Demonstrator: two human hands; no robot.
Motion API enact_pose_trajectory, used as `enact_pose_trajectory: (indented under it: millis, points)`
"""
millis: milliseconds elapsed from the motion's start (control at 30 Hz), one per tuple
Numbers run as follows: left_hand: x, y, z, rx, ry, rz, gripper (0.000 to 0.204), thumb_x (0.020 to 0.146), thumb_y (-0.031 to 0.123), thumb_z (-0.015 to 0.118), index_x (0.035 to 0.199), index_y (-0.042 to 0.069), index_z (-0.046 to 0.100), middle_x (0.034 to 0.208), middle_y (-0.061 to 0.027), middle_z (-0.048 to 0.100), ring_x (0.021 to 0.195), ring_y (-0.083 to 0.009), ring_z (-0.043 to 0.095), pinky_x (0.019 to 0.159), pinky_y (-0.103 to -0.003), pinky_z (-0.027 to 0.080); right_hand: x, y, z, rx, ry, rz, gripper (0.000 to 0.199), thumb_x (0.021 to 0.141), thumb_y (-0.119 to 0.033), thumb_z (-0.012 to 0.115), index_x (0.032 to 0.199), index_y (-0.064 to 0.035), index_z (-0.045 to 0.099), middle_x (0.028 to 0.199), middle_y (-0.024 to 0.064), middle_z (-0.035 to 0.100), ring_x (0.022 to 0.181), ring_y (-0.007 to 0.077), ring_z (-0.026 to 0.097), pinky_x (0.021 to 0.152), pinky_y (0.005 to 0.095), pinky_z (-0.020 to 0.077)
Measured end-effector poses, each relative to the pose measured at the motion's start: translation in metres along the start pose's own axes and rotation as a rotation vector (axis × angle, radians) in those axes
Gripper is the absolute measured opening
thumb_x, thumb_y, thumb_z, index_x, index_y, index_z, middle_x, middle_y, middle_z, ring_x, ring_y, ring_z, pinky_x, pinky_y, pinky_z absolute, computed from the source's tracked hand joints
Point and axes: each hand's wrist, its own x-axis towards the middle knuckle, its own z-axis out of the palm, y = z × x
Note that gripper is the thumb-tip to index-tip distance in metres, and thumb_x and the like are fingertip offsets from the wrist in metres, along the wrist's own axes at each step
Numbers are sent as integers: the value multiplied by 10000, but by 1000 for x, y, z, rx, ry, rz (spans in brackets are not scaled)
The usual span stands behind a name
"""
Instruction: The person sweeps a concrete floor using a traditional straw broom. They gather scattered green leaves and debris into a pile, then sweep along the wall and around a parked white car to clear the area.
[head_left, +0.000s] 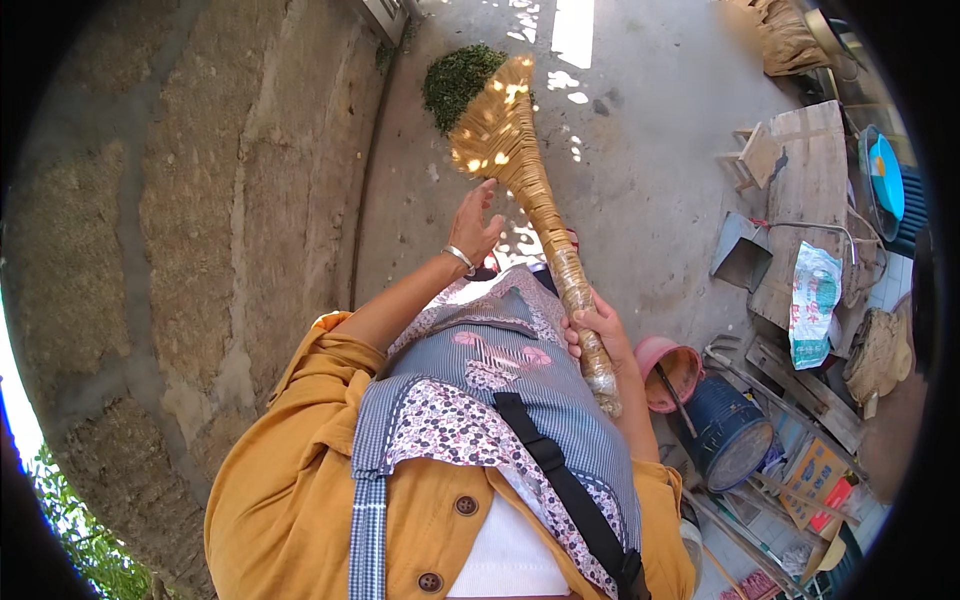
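My right hand (598, 325) is wrapped round the lower handle of a straw broom (540, 200). The handle's end is covered in clear wrapping and lies against my apron (500, 350). Up and forward, the fanned bristle head points away from me, dappled with sunlight. My left hand (474, 225), with a bracelet at the wrist, is held just below the bristles, fingers apart and holding nothing. Whether its fingertips touch the bristles I cannot tell. Beyond the broom head, a heap of green leaves (458, 82) lies on the concrete floor (650, 180), partly hidden by the bristles.
A rough earthen wall (230, 200) runs along my left. To the right stand a wooden bench (812, 180), a small stool (755, 158), a metal dustpan (742, 252), a printed sack (815, 305), a pink bucket (668, 372) and a dark blue drum (730, 430).
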Motion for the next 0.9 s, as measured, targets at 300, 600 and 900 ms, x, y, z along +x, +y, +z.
enact_pose_trajectory:
  millis: [300, 600, 900]
  points:
    - [1, -2, 11, 25, 39, -36, 556, 736, 91, 573, 1269, 94, 414, 1087, -103, 524, 943, -209, 533, 759, -314, 464, 3, 1, -1, -178, 51, -50, 733, 720, 30, 563, 1377, -109, 269, 670, 91, 548, 487, 147, 537, 395, 261, 462]
    - [11, 35, -3, -395, 101, -69, 536, 790, 46, 553, 1295, 96, 379, 1098, -77, 521, 962, -160, 521, 808, -299, 459, 15, -15, 15, -188, 25, 3, 728, 724, 32, 559, 1376, -99, 263, 687, 100, 554, 496, 153, 537, 385, 252, 450]
    - [8, 66, -23, -808, 47, -54, 432, 849, 27, 508, 1268, 52, 407, 1080, -89, 541, 899, -122, 553, 767, -258, 475, 14, -15, 17, -190, -15, 43, 622, 741, -21, 558, 1321, -48, 334, 732, 122, 561, 517, 144, 527, 438, 228, 446]
